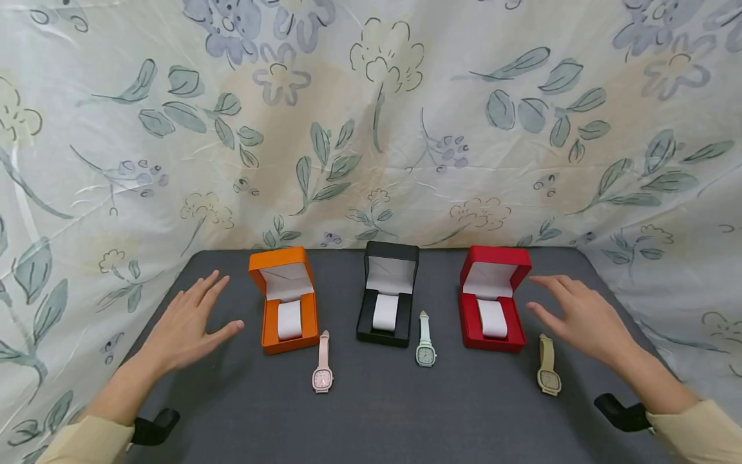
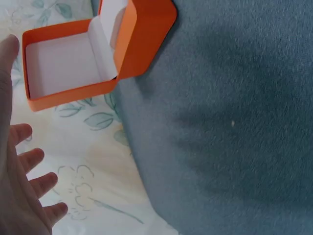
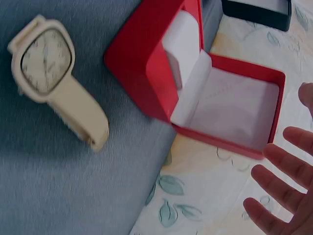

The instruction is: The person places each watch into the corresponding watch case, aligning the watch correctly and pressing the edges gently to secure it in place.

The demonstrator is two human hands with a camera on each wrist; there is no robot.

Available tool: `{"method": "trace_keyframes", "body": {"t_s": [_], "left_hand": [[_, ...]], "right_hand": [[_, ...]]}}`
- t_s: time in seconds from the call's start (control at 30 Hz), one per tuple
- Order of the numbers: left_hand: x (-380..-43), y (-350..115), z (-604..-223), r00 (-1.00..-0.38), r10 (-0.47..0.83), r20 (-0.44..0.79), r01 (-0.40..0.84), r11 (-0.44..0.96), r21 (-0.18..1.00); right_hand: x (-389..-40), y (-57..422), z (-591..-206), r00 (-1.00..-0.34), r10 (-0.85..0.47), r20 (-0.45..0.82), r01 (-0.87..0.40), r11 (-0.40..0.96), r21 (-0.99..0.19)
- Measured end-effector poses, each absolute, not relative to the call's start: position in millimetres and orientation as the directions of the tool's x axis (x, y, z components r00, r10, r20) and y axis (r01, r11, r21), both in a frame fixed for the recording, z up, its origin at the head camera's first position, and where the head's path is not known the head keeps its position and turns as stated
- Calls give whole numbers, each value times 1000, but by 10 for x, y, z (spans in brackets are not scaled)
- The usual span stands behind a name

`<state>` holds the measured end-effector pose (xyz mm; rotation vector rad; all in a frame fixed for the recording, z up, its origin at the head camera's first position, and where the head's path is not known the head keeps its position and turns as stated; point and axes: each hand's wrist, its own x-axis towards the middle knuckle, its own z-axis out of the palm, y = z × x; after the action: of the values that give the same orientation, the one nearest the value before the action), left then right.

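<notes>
My left hand (image 1: 188,322) hovers left of an orange watch box (image 1: 290,341), fingers spread and holding nothing. Over on the right, my right hand (image 1: 585,316) is beside a red watch box (image 1: 495,341), its fingers extended and also bare. Between these stands a black watch box (image 1: 384,335). All three lids are raised, and each box has a white cushion inside. A pink watch (image 1: 323,370) lies by the orange box, a mint green watch (image 1: 426,345) by the black one. The beige watch (image 1: 547,370) lies below my right hand, its dial facing up in the right wrist view.
The boxes and watches are on a dark grey table (image 1: 377,412) with rounded far corners. A floral cloth (image 1: 371,129) hangs behind it and along both sides. Black wrist mounts (image 1: 155,426) show near both sleeves.
</notes>
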<state>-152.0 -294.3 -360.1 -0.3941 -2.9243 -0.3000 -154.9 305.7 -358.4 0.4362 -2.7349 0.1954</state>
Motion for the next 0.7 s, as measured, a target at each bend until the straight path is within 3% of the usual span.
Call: {"method": "trace_keyframes", "body": {"t_s": [0.7], "left_hand": [[-1574, -2690, -3954, -941, 248, 230, 310, 907, 287]], "right_hand": [[-1618, 2495, -3879, -771, -421, 478, -513, 855, -74]]}}
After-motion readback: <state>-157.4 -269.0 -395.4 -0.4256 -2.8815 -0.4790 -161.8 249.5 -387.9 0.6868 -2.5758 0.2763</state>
